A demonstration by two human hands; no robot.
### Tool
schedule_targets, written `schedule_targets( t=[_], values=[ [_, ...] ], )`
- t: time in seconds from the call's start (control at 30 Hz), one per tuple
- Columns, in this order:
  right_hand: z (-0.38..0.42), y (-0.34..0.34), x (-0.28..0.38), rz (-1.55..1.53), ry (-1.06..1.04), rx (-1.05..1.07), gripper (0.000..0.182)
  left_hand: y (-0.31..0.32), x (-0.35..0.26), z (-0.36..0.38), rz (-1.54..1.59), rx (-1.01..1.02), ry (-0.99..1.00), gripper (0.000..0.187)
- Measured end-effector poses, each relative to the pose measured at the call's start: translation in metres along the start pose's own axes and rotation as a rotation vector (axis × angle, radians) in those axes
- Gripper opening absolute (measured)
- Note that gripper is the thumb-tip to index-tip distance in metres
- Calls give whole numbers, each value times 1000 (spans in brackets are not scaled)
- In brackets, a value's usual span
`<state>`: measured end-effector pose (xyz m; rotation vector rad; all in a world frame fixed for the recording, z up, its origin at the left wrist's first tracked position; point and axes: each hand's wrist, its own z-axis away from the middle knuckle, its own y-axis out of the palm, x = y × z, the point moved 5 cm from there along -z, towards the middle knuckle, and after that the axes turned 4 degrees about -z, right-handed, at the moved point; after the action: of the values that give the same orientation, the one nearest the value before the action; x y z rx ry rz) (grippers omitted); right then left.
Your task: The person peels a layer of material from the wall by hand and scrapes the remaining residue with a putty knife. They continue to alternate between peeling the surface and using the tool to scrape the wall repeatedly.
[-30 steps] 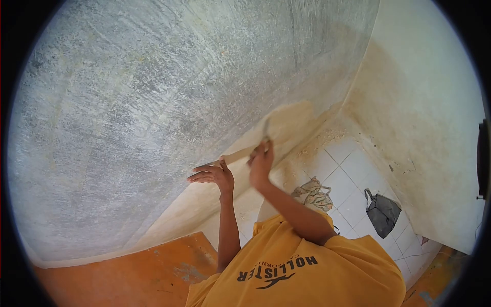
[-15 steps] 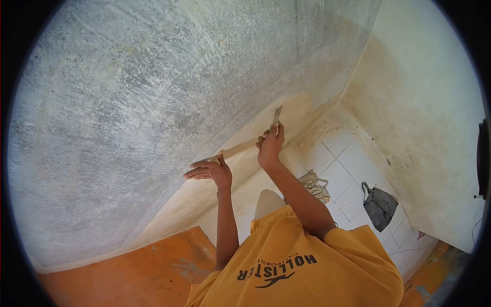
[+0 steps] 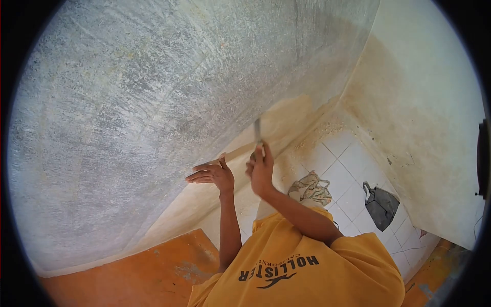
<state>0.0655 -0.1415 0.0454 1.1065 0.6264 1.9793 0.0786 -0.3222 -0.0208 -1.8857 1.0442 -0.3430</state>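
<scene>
Against or just beside the mottled grey wall (image 3: 128, 128), contact being hard to judge, the left hand (image 3: 212, 177) is spread open, and to its right a thin tool (image 3: 258, 129) juts farward from the gripping right hand (image 3: 262, 176).

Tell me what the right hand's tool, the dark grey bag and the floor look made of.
Tool blade: probably metal, a narrow grey strip; blur hides its finish.
Dark grey bag: likely fabric or thin plastic, matte-looking, with creases and a handle loop.
Floor: apparently ceramic tile, pale and smooth, with dark grid joints.
</scene>
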Motion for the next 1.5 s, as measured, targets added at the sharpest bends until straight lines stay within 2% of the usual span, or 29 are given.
schedule_targets(
  t=[0.03, 0.27, 0.47, 0.57, 0.73, 0.83, 0.93, 1.07, 1.17, 1.27, 1.4, 1.43, 1.5],
  values=[
    [-2, 0, 6, 44, -37, 88, 44, 2, 1, 0, 2, 7, -6, 125],
    [4, 6, -1, 36, -6, 40, 42, 1, 2, 0, -1, -29, 24, 124],
    [11, 7, 3, 38, -4, 71, 39, 11, 5, 4, 13, 116, -65, 118],
    [1, 1, 7, 35, -22, 67, 39, 8, 5, 5, 13, 123, -84, 120],
    [6, 4, 2, 28, -34, 96, 40, 0, 2, -1, 8, 79, -60, 122],
    [-1, 3, 0, 51, -31, 32, 39, 3, 6, 0, 5, 40, -20, 122],
    [17, 10, -11, 128, -55, 96, 42, 4, 5, -1, 10, 14, -12, 123],
    [0, 12, 2, 54, -71, 27, 44, 6, 7, -1, -11, 14, -1, 124],
    [28, 22, -9, 138, -93, 164, 39, 5, 4, 0, -77, 22, -7, 124],
    [9, 19, 4, 17, -69, -3, 39, 8, 8, -2, -61, -18, 24, 124],
    [23, 20, 0, 89, 19, 64, 37, 3, 5, 1, -92, -17, 40, 125],
    [33, 26, 6, 110, 13, 108, 34, 3, 5, 2, -98, -19, 43, 125],
    [1, 16, 9, 62, -70, 27, 34, 4, 4, 1, -100, -28, 55, 125]
  ],
)
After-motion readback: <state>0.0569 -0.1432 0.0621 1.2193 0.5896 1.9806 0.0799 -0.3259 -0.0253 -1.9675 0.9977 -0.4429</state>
